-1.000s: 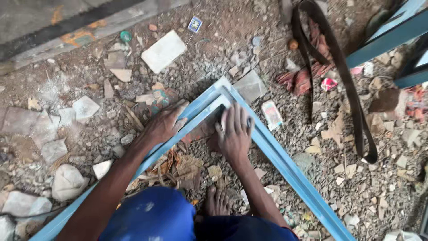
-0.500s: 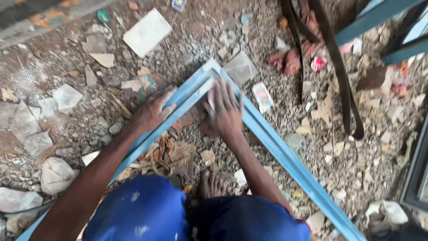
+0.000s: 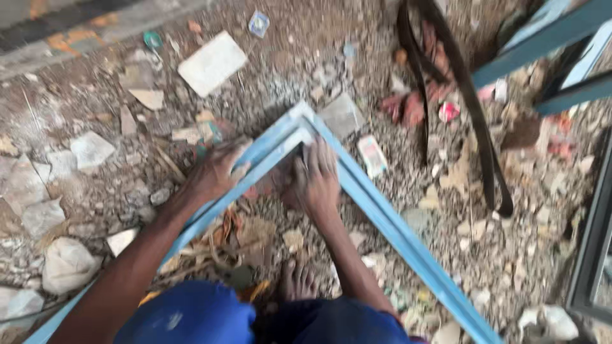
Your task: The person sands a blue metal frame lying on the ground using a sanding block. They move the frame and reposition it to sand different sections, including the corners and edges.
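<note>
Fingers [image 3: 319, 159] press frame corner [image 3: 299, 124] — left hand [image 3: 213, 175] alongside.

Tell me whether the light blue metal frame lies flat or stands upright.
Flat: the light blue metal frame lies on the rubble-strewn ground, both hands pressing near its corner.

A frame corner [image 3: 299, 124] is laid on rubble, with the left hand [image 3: 217, 172] on its left bar. The right hand [image 3: 317, 178] is placed inside the corner; a strap [image 3: 472, 121] lies to the right.
</note>
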